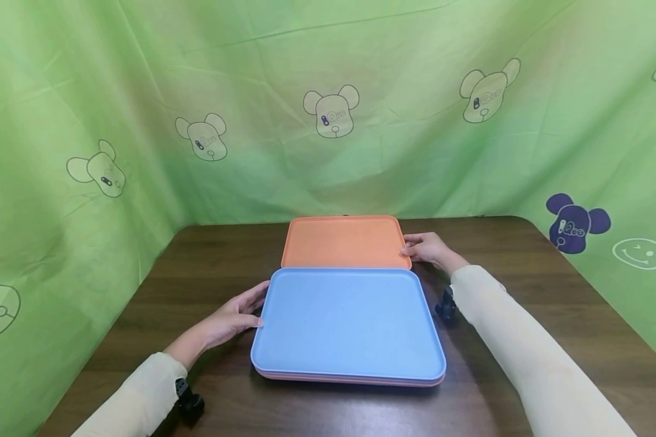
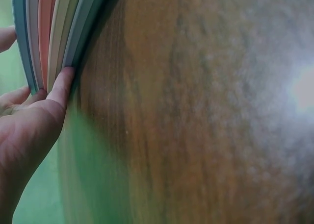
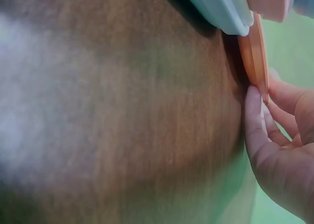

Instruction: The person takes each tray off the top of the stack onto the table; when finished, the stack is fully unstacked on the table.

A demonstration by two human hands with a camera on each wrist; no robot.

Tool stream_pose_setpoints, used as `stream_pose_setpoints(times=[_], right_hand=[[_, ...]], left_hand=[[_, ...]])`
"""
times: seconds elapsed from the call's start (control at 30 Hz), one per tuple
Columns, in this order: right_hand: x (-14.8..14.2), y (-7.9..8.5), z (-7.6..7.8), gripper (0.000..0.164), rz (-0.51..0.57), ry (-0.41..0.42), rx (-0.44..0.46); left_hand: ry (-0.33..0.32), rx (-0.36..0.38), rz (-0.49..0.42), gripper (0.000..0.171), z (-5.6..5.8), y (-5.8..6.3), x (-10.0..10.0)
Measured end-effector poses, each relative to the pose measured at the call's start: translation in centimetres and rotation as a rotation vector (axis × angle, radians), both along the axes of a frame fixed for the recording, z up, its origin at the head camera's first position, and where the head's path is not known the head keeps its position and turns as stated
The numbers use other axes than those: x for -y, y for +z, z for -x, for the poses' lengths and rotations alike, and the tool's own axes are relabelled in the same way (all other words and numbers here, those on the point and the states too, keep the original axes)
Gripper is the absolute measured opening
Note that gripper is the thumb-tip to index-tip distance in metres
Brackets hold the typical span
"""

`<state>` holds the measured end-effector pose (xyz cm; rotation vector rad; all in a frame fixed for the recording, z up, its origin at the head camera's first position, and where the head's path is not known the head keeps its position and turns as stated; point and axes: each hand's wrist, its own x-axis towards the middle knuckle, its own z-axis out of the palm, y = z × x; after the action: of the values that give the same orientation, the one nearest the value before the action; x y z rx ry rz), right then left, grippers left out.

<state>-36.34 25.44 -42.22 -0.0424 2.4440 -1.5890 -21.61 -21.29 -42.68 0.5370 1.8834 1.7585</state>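
Note:
A stack of rectangular trays, topped by a blue tray [image 1: 350, 321], lies on the table in front of me. Layered rims in blue, pink, orange, cream and grey-green show in the left wrist view. My left hand [image 1: 232, 318] holds the stack at its left side, thumb at the top rim and a fingertip low on the side. Just behind the stack is a single orange tray [image 1: 344, 243], its near edge meeting the blue tray's far edge in the head view. My right hand [image 1: 429, 250] pinches the orange tray's right edge, thumb above and fingers underneath.
The dark wooden table [image 1: 525, 340] extends to both sides of the trays. A green curtain [image 1: 273, 170] with cartoon bear heads hangs behind and beside it. Small black devices sit at the left cuff [image 1: 188, 400] and right cuff [image 1: 445, 305].

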Motion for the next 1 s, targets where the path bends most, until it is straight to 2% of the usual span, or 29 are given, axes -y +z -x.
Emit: stream_pose_setpoints(times=[0.37, 0.63, 1.0], right_hand=[[0.37, -0.11, -0.08, 0.06, -0.008, 0.014, -0.076], [0.14, -0.07, -0.21, 0.06, -0.028, 0.015, -0.069], [0.3, 0.29, -0.86, 0.057, 0.025, 0.016, -0.038]], left_hand=[[-0.005, -0.002, -0.009, 0.087, -0.08, 0.1, 0.06], [-0.005, -0.004, 0.002, 0.087, -0.22, 0.2, -0.14], [-0.009, -0.002, 0.0, 0.087, -0.33, 0.37, -0.06]])
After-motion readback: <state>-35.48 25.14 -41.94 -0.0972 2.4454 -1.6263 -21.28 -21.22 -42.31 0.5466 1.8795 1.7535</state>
